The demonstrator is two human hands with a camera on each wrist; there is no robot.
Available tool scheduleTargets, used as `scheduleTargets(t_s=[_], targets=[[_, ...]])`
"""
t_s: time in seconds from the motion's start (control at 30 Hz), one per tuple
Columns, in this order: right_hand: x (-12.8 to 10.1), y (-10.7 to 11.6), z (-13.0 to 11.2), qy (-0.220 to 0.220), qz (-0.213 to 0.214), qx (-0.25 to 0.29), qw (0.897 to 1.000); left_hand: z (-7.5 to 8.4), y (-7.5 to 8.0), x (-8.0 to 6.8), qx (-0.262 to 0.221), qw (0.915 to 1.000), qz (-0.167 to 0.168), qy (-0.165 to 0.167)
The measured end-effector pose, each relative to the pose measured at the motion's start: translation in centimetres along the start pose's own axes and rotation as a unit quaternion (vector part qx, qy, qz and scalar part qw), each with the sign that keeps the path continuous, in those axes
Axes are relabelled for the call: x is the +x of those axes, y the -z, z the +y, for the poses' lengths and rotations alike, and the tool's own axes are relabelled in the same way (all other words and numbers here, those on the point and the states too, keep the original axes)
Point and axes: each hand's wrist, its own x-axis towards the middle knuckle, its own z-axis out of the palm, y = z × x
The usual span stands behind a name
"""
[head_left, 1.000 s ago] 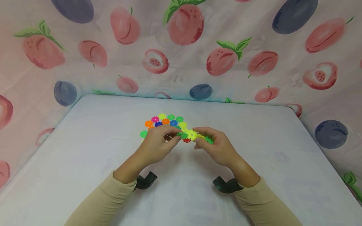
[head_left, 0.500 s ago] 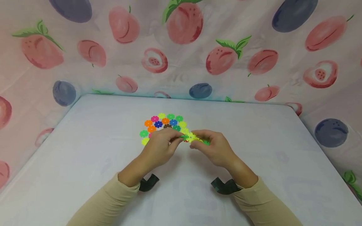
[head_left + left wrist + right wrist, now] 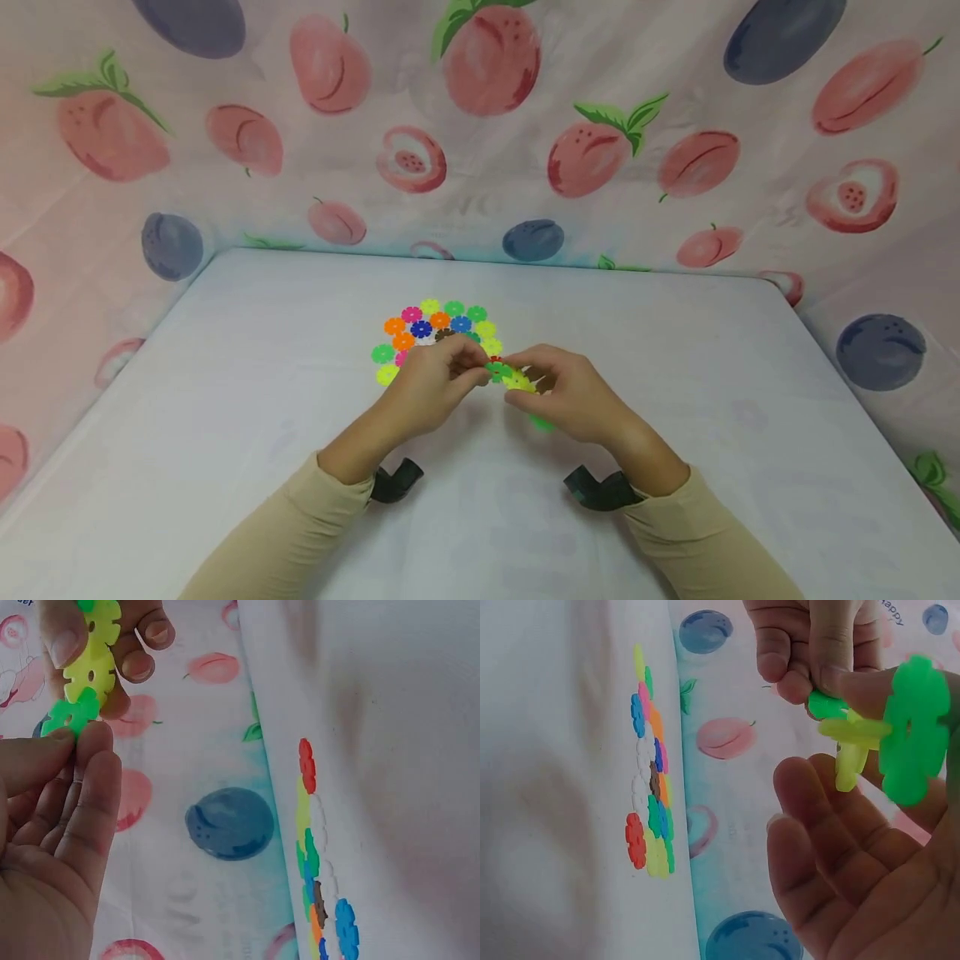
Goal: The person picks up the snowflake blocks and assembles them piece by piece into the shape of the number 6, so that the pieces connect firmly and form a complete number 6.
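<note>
Over the white table my two hands meet on a short chain of plastic snowflake discs. My left hand pinches the green end disc between thumb and forefinger. My right hand grips the yellow discs joined to it. A larger green disc sits at the chain's other end, by the right palm, and shows below that hand in the head view. The chain is held above the table.
A flat cluster of joined coloured discs lies on the table just beyond my hands; my left hand hides part of it. Fruit-print cloth walls the table at the back and both sides.
Both hands drew slightly toward me and the chain turned in my right hand. Its far green disc now hangs below that hand instead of lying beside it.
</note>
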Motion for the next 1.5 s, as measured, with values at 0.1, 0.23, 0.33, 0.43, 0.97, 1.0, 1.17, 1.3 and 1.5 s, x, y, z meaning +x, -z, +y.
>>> scheduleTargets(t_s=[0.1, 0.23, 0.33, 0.43, 0.97, 1.0, 1.17, 1.3, 1.5], targets=[[0.0, 0.0, 0.0, 0.006, 0.007, -0.016, 1.0, -0.1, 0.5, 0.2, 0.001, 0.9995, -0.014, 0.028], [0.0, 0.3, -0.1, -0.014, 0.015, -0.03, 0.999, -0.9, 2.5, 0.5, 0.024, 0.9967, -0.024, 0.073], [0.0, 0.5, -0.1, -0.034, 0.017, -0.035, 0.999, -2.1, 4.3, 0.7, 0.049, 0.9923, -0.04, 0.106], [0.0, 0.5, 0.1, -0.045, 0.015, -0.034, 0.998, -3.4, 5.2, 0.7, 0.089, 0.9825, -0.069, 0.149], [0.0, 0.6, 0.4, -0.059, -0.003, -0.028, 0.998, -6.1, 4.6, 0.6, 0.191, 0.95, -0.163, 0.185], [0.0, 0.6, 0.4, -0.06, -0.003, -0.028, 0.998, -6.1, 4.6, 0.6, 0.189, 0.9509, -0.163, 0.183], [0.1, 0.5, 0.3, -0.065, -0.002, -0.025, 0.998, -6.1, 4.3, 0.5, 0.201, 0.9481, -0.155, 0.192], [0.2, 0.3, 0.4, -0.065, -0.004, -0.027, 0.998, -5.8, 3.6, 0.4, 0.236, 0.9404, -0.155, 0.19], [0.2, 0.2, 0.5, -0.067, -0.005, -0.029, 0.997, -5.5, 3.1, 0.4, 0.25, 0.9399, -0.15, 0.178]])
